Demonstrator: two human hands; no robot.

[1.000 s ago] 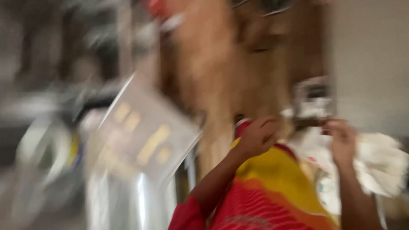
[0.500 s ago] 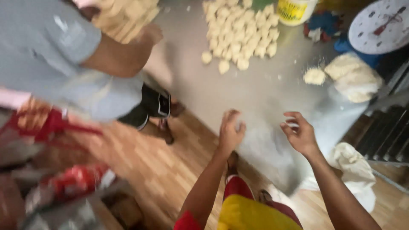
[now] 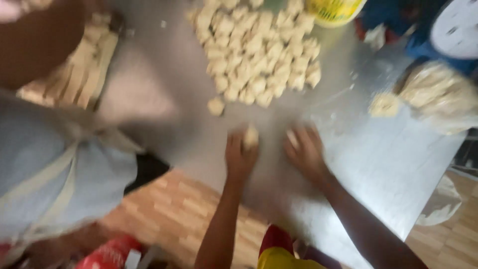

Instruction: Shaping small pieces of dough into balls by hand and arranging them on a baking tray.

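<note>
Nearest the camera: yellow-and-red garment (image 3: pixel 279 251) at the bottom edge, wood floor (image 3: pixel 174 214) below the table lip.

Left hand (image 3: pixel 240 155) sat on the steel table (image 3: pixel 388 164), fingers curled partway around a small dough piece (image 3: pixel 250 136) at the fingertips. Right hand (image 3: pixel 304 152) lay flatter just beside it, a pale bit (image 3: pixel 293 139) under the fingers; too blurred to say if it was gripped or only pressed.

To do this well, judged: keep each piece centred under the palm, use light even pressure, work on bare metal clear of the pile.

Beyond: one stray piece (image 3: pixel 215 106), then the heap of dough pieces (image 3: pixel 259 50). Right: a big dough lump (image 3: pixel 440 97), a small one (image 3: pixel 384 104).

Hard to read: whole frame motion-smeared. Co-worker in grey (image 3: pixel 55 174) cut off at left, their hands not clear. Yellow tub (image 3: pixel 334 10) and white disc (image 3: pixel 455 27) cropped at top.
</note>
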